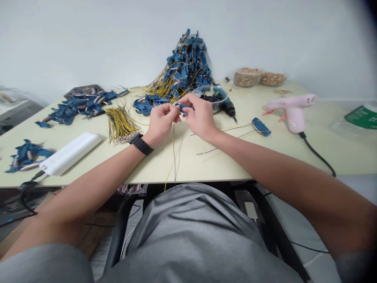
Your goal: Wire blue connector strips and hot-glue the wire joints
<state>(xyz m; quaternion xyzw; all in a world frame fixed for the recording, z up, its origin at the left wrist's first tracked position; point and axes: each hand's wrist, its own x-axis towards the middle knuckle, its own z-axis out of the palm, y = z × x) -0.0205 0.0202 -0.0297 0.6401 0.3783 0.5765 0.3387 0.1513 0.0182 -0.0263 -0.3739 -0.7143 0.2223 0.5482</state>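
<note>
Above the middle of the table, both hands meet at a small blue piece (184,106), mostly covered by the fingers. My right hand (200,116) pinches it between thumb and fingers. My left hand (162,121), with a black watch band on the wrist, is closed at the piece's left end. A thin black and yellow wire pair (173,147) hangs from the left fingertips past the table edge; where it joins the piece is hidden. To the right of my right hand lies another blue piece (261,127), with black and yellow wires trailing left from it.
A tall heap of wired blue pieces (190,65) stands against the wall. Before it are a tub of black parts (216,98) and an electric screwdriver (229,108). A pink glue gun (294,110) lies right; a wire bundle (119,124) and white power strip (70,153) left.
</note>
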